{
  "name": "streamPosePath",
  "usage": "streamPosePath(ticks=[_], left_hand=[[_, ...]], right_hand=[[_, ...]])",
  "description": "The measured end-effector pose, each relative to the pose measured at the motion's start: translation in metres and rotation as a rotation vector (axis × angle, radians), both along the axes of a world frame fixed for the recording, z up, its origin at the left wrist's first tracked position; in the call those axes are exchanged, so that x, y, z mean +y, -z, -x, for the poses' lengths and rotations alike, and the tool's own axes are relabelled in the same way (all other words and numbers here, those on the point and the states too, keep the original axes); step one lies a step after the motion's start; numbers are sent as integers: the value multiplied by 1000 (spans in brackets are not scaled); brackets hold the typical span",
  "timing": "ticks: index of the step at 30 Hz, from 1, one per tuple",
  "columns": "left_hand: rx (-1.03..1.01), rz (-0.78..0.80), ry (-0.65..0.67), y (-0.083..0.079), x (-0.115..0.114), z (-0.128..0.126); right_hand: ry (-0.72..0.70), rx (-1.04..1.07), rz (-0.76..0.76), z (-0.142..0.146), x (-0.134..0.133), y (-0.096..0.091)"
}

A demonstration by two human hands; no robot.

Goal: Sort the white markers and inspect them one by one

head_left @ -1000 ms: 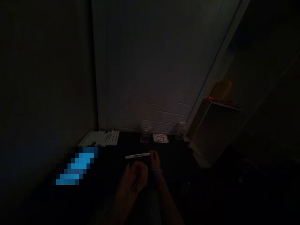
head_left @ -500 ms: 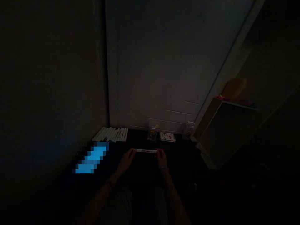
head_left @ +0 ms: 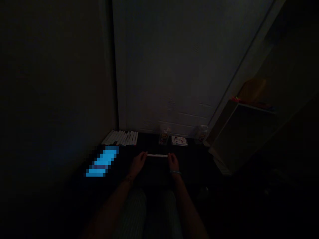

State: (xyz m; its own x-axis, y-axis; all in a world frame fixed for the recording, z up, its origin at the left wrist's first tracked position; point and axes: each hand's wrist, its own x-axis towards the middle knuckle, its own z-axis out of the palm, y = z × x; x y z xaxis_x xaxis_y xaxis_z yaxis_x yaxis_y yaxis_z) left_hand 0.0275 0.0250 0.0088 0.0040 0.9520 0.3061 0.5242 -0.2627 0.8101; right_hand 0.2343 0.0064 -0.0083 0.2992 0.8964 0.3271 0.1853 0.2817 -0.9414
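The scene is very dark. I hold a slim white marker [head_left: 157, 155] level in front of me, one end in each hand. My left hand [head_left: 138, 163] pinches its left end and my right hand [head_left: 172, 162], with a band on the wrist, pinches its right end. Beyond it, a row of several white markers [head_left: 121, 137] lies side by side on the dark floor by the wall.
A glowing blue screen [head_left: 102, 162] lies on the floor at left. Small packets and a flat box [head_left: 179, 140] sit against the pale wall. A low shelf unit [head_left: 240, 132] stands at right. My legs fill the bottom centre.
A second ago only my right hand held the marker and my left hand was below it. Now my left hand pinches the marker's left end, and both hands hold it farther out from me.
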Motion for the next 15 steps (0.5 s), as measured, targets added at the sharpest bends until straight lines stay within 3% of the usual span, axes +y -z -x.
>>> streamPosePath(ticks=[15], left_hand=[[14, 13, 79, -3, -3, 1]], right_hand=[[13, -12, 16, 1, -4, -7]])
